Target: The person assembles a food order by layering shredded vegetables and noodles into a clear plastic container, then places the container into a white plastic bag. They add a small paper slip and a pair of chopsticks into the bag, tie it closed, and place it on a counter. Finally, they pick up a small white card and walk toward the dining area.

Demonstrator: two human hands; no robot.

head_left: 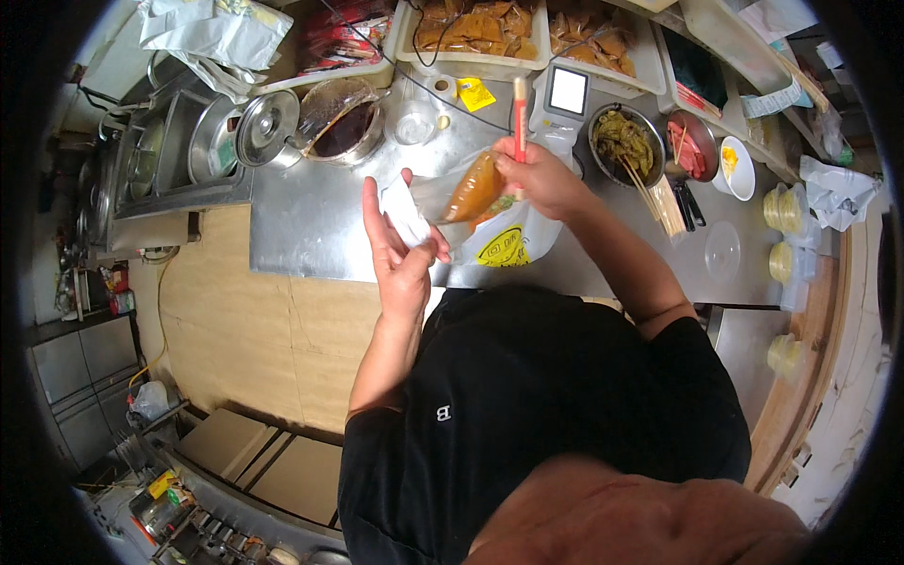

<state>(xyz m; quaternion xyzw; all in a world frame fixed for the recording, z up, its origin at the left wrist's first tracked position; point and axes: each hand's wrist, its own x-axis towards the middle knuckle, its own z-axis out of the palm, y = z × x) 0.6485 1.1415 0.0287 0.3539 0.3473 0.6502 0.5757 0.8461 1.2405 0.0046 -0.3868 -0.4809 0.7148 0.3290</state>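
From my end of the feed, the relation I'd steer by is the short span between the two hands. The brown pouch (476, 188) lies just left of the right hand (546, 179), its long axis slanting from the far right down to the near left, so its lower end points toward the left hand (403, 259). The right hand is the nearer one, being clamped on the pouch's far end and on a red-and-white stick packet (520, 118) that stands up, pointing far. On the left I see a white packet (405, 212) against the hand, fingers spread apart and thumb bent in; how firmly it is gripped I can't tell.

Nearer the body, under the pouch, hangs a plastic bag (541, 231) with a yellow print; I can't make out which fingers, if any, support it. I'd judge the pouch limp and apt to sag.

Beyond lies a steel tabletop (311, 226), with a pot of dark liquid (339, 137) far left and a bowl of green pickles (626, 141) to the right. Trays of brown packs (476, 33) line the far side; tan floor (254, 320) shows near left.
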